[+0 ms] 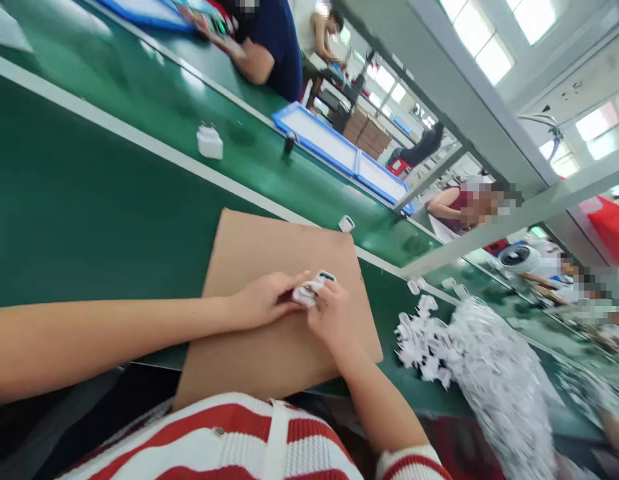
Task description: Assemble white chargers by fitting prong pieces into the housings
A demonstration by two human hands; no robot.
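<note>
Above a brown cardboard sheet (269,247), my two hands meet at a small white plastic part (305,293). My left hand (267,299) grips it from the left, thumb and fingers closed. From the other side my right hand (332,315) pinches it with bent fingers. A white frame-like end with a dark opening sticks up past the right fingers. Whether this is one piece or two fitted together I cannot tell, as the fingers cover much of it. Beyond the cardboard's far edge lies a similar white plastic piece (346,224).
A pile of small white parts (424,340) spills from a clear plastic bag (499,373) at the right. A white adapter-like block (209,142) and a black clip (289,143) stand on the green belt. Blue-edged trays (319,137) lie farther back. A metal post frame (432,257) rises right; people sit across.
</note>
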